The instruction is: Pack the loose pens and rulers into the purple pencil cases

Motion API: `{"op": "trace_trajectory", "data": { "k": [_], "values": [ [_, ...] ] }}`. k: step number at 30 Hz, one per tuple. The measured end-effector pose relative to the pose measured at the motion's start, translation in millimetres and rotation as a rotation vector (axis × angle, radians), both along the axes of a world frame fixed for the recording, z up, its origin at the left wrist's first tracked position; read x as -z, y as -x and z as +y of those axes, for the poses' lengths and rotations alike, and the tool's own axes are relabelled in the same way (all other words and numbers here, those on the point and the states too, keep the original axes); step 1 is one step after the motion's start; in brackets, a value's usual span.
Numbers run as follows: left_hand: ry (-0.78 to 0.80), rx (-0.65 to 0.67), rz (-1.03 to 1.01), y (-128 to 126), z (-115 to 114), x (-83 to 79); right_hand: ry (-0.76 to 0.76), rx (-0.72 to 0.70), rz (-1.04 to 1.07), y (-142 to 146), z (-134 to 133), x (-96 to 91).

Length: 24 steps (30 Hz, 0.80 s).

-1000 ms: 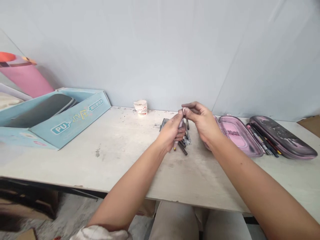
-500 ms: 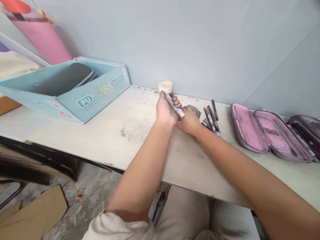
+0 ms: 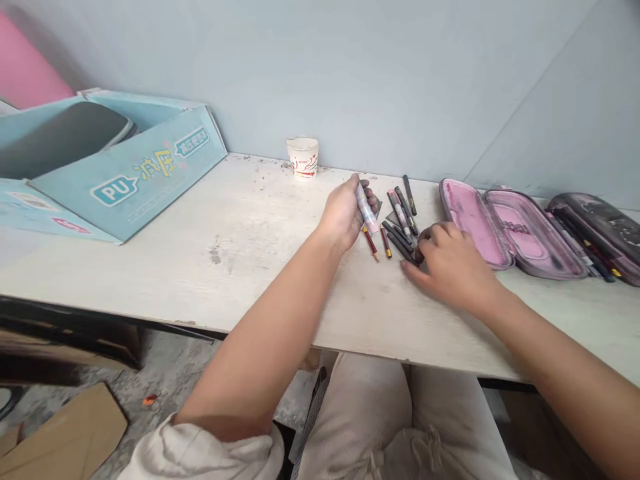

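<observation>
Tabletop: left hand (image 3: 345,215) fingers (image 3: 369,195) wrap pale marker (image 3: 367,209).

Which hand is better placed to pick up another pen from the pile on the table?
Probably the right hand: its fingers rest on the loose pens, while the left hand grips a marker.

Pale pink marker (image 3: 367,208), pink-lined grey pencil case (image 3: 501,235), light blue box (image 3: 131,179), white cup (image 3: 303,158) with red print

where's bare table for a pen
Bare: the table between the blue box and the left hand holding a pink marker, and the near edge. Crowded: pens from that hand to the pink pencil case, at the right hand.
</observation>
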State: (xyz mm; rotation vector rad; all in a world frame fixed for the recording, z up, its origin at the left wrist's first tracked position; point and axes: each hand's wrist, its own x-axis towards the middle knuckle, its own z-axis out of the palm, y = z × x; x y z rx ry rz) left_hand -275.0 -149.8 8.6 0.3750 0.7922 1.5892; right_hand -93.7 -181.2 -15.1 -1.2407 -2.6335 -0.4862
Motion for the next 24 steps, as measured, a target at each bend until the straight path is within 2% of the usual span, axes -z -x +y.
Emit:
{"op": "trace_trajectory", "data": {
  "k": [2, 5, 9, 12, 16, 20, 24],
  "values": [
    [-0.079, 0.054, 0.164, -2.1, -0.7, 3.5, 0.01, -0.015, 0.028, -5.0, 0.7, 1.5],
    [-0.186, 0.063, 0.399, 0.1, -3.3, 3.7, -0.028, -0.012, 0.167, -13.2, 10.9, -7.8],
    [-0.258, -0.018, 0.864, 2.6, -10.7, -1.5, -0.113, -0.047, 0.439, -24.2, 27.8, -26.8],
    [-0.339, -0.07, 1.211, 0.8, -16.6, -3.3, -0.165, -0.115, 0.542, -26.4, 35.1, -32.4],
    [-0.396, -0.055, 1.529, -1.1, -19.3, -1.6, -0.215, -0.225, 0.492, -23.9, 37.1, -28.6],
    [-0.414, -0.035, 1.651, 0.6, -16.7, 1.5, -0.219, -0.31, 0.365, -26.9, 38.8, -29.3],
    [-0.409, -0.006, 1.783, 3.9, -14.6, 3.2, -0.176, -0.371, 0.311, -35.4, 45.6, -42.8]
  ]
}}
